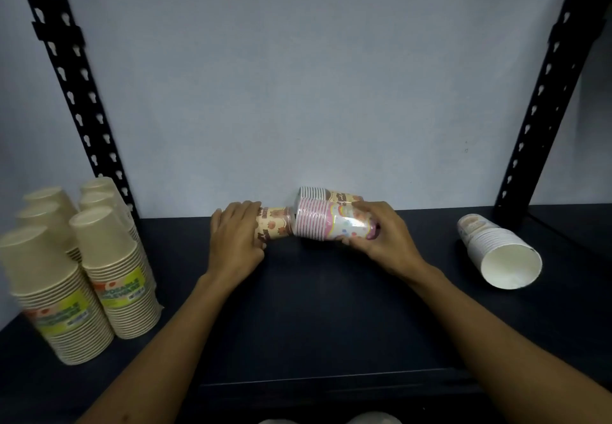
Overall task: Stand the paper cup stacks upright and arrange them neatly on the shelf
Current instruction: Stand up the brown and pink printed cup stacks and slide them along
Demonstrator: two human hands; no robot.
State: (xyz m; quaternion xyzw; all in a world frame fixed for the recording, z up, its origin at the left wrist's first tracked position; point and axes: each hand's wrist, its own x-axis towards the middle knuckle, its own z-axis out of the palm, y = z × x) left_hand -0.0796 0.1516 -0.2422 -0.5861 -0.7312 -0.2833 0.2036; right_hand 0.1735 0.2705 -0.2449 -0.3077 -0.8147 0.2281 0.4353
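Note:
Near the back of the dark shelf (314, 307) several wrapped cup stacks lie on their sides. My left hand (236, 238) grips a cream stack with brown bear prints (276, 223). My right hand (377, 234) holds a pink-striped stack with a rainbow print (319, 223), lifted slightly and tilted. A third stack with a brown pattern (331, 193) lies behind it against the wall. At the right a white stack (496, 251) lies with its open mouth toward me. Several beige stacks (109, 271) stand upside down at the left.
Black perforated uprights rise at the back left (76, 92) and back right (543, 92). A pale wall (298, 75) closes the back of the shelf. The shelf's front edge runs along the bottom.

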